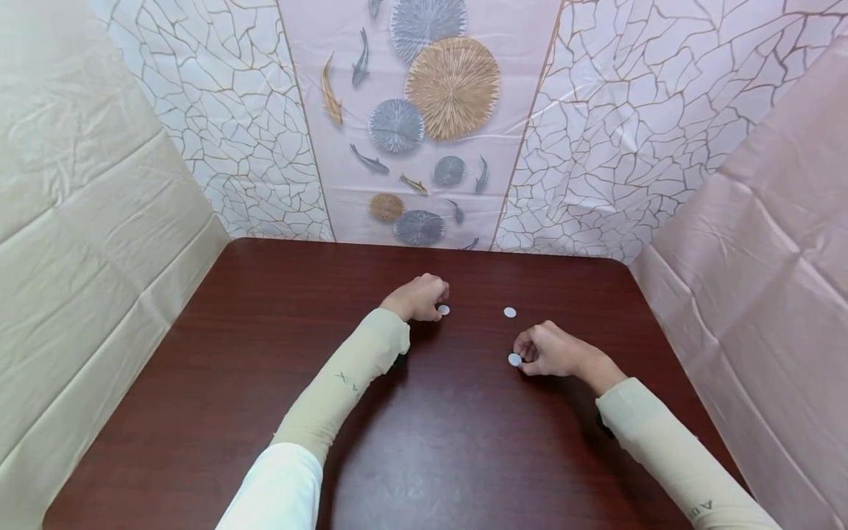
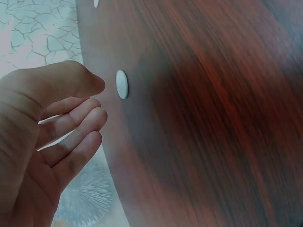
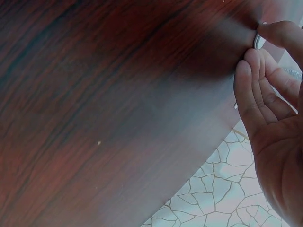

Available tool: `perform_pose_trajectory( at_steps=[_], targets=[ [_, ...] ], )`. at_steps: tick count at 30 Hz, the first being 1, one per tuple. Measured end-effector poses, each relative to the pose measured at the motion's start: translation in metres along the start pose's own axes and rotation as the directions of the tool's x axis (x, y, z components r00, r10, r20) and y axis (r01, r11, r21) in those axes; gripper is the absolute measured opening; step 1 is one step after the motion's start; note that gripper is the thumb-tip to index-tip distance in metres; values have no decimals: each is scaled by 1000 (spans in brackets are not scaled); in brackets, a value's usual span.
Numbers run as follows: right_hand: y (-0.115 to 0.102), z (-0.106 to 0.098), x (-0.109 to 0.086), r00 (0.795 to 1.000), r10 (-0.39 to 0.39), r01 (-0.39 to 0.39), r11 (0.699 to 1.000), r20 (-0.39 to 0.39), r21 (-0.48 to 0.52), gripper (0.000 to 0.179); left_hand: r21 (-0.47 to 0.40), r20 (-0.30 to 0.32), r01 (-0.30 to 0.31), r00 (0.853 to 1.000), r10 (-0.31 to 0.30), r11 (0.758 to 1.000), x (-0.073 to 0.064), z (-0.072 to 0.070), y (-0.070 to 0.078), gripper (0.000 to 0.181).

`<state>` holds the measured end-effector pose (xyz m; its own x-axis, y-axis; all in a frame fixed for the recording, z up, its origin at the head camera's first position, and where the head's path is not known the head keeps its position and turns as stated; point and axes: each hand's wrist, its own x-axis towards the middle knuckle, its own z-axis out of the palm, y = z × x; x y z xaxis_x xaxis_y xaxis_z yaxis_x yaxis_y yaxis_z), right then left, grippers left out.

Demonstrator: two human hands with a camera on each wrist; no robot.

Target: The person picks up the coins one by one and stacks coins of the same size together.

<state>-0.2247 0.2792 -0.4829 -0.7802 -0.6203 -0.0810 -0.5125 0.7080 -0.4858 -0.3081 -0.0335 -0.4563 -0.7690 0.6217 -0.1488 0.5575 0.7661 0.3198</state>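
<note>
My left hand [image 1: 419, 297] hovers at the table's far middle, thumb and fingers apart and loosely bent around nothing. Just beyond its fingertips a small white disc [image 2: 122, 84] lies flat on the wood. To the right, my right hand [image 1: 553, 350] has thumb and fingertips at opposite edges of a second white disc [image 1: 514, 359], which it appears to pinch at the tabletop. In the right wrist view that disc [image 3: 258, 41] is partly hidden by the fingers. A third white disc [image 1: 509, 312] lies on the table behind the right hand, touched by neither hand.
The dark red-brown wooden table [image 1: 424, 442] has a glossy surface. Behind it hangs a patterned cloth [image 1: 596, 132] with fish and round leaf shapes. Plain pale cloths stand along the left side [image 1: 99, 221] and the right side [image 1: 762, 243].
</note>
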Motion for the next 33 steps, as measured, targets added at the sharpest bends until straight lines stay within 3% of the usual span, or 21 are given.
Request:
perform_pose_trajectory(
  at_steps=[2, 3, 9, 10, 20, 26, 33],
  targets=[
    [0, 0, 0, 1000, -2, 2, 1000, 2, 4, 12, 4, -3, 0, 1000, 0, 1000, 1, 0, -3, 33],
    [0, 0, 0, 1000, 3, -4, 1000, 4, 7, 12, 5, -9, -4, 1000, 5, 1000, 9, 7, -12, 31],
    [1, -2, -1, 1000, 8, -8, 1000, 18, 7, 13, 23, 3, 14, 1000, -14, 1000, 15, 13, -17, 26],
    [2, -2, -1, 1000, 9, -9, 1000, 19, 6, 13, 27, 11, 22, 1000, -23, 999, 9, 8, -10, 25],
    [0, -3, -1, 1000, 17, -18, 1000, 24, 7, 14, 22, 24, 23, 999, -23, 1000, 21, 14, -13, 11],
    [2, -2, -1, 1000, 13, -13, 1000, 23, 11, 14, 22, 55, -12, 998, 10, 1000, 25, 12, -9, 24],
    [3, -2, -1, 1000, 2, -2, 1000, 17, 1, 14, 58, 48, -13, 999, 10, 998, 22, 8, -3, 14]
  ],
)
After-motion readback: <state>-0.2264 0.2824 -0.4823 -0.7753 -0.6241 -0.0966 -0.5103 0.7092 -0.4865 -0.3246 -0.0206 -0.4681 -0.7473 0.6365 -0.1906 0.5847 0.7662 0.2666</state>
